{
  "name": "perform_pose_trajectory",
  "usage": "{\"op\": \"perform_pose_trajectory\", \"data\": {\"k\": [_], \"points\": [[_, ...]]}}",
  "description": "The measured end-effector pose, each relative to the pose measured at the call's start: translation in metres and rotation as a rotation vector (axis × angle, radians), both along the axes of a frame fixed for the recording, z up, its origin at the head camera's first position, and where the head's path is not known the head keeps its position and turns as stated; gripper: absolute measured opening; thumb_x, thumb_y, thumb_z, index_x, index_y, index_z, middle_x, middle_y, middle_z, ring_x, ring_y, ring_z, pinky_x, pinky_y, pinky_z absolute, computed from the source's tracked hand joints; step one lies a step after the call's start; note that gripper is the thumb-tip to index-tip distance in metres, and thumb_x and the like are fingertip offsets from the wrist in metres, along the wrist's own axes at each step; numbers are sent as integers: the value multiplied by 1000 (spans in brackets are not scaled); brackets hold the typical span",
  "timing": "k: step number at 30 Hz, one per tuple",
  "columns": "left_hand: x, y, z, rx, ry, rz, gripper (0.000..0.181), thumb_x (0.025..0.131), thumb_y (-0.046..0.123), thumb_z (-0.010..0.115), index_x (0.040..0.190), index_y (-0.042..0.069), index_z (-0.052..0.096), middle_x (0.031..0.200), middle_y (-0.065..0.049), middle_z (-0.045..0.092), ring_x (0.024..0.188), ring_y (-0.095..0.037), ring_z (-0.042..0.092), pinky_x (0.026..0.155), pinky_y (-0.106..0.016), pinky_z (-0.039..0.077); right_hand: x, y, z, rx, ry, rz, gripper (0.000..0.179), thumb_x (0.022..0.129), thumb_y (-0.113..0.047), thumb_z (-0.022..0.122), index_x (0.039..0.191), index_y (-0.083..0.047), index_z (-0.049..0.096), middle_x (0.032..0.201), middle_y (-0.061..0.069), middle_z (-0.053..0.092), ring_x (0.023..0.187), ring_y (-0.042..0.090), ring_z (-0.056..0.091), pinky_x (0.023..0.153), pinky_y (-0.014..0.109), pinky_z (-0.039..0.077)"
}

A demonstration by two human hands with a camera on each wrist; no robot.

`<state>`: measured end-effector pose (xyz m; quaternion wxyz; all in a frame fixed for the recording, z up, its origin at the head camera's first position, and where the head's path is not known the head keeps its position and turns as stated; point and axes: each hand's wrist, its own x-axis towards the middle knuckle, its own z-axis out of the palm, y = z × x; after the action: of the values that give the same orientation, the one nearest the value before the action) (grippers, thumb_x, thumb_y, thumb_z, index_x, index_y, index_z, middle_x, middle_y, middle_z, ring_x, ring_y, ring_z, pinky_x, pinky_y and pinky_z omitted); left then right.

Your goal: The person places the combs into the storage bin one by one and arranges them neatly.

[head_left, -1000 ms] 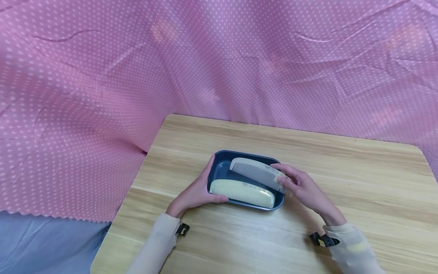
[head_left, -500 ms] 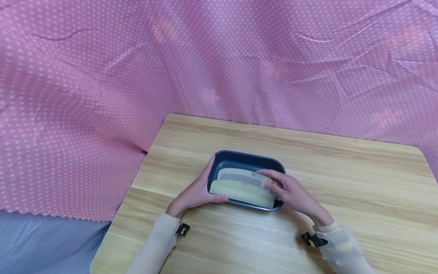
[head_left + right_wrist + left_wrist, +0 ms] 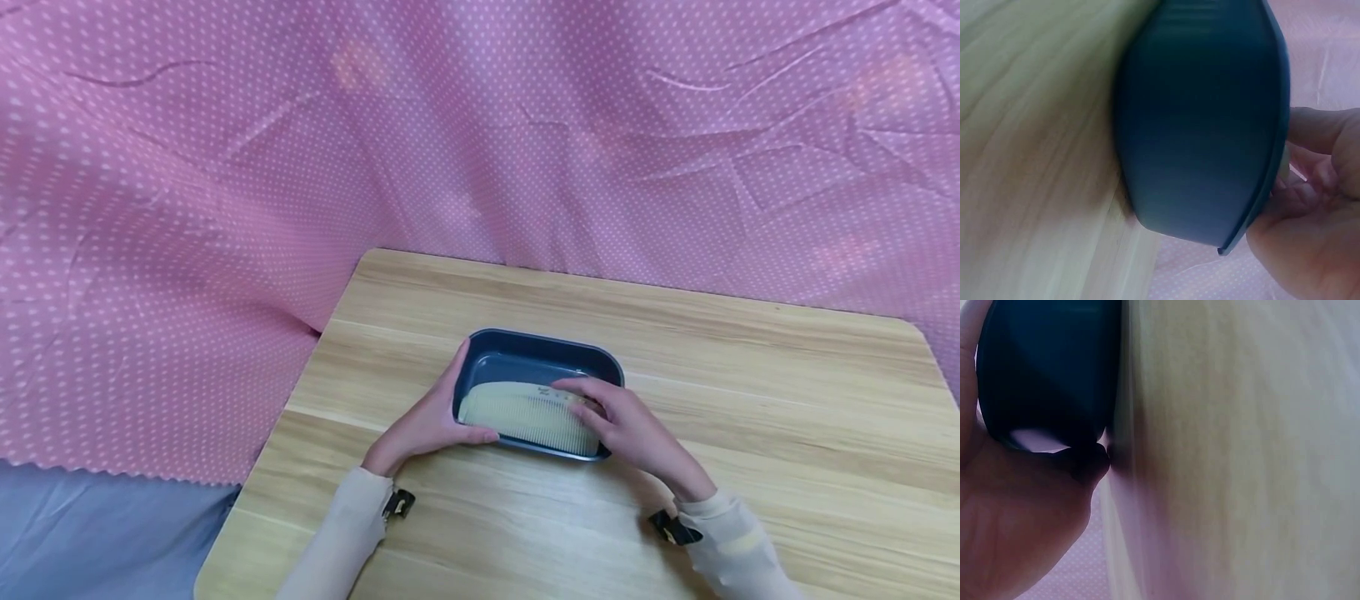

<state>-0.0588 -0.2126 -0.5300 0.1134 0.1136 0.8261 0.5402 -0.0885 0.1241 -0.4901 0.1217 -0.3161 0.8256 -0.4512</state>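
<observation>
A dark blue rectangular tray [image 3: 517,364] sits on the wooden table. My left hand [image 3: 420,429] grips its left end, the thumb along the near side and the fingers at the far left corner. Two pale cream combs [image 3: 517,410] lie overlapped in the near half of the tray, so closely stacked that the lower one is mostly hidden. Reaching over the tray's right end, my right hand [image 3: 630,429] pinches the upper comb by its right end. In the right wrist view the tray's outer wall [image 3: 1204,125] hides most of the comb from sight.
The light wooden table [image 3: 750,400] spreads around the tray on all sides. Behind it hangs a pink polka-dot cloth [image 3: 480,133], and a grey-blue cloth [image 3: 97,533] shows at the lower left.
My right hand has moved left and nearer with its comb, bringing it from the tray's far right side down over the other comb. The left hand and tray have stayed put.
</observation>
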Motion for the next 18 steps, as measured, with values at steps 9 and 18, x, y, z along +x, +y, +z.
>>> {"op": "perform_pose_trajectory", "data": {"k": [9,18], "points": [[1,-1,-2,28,-8,7,145,80,30,101,174,40,-9,181,6,4,164,-22,10,128,-64,17,8,-10,-5,89,188,-23,34,104,-2,73,136,-15,73,127,-2,73,103,12,65,84,37,58],[0,0,-1,29,-5,10,143,81,31,100,172,47,-9,180,12,5,164,-18,12,127,-63,19,15,-14,-8,216,345,-46,32,102,-10,79,134,-10,74,117,0,70,94,14,57,77,35,55]]}}
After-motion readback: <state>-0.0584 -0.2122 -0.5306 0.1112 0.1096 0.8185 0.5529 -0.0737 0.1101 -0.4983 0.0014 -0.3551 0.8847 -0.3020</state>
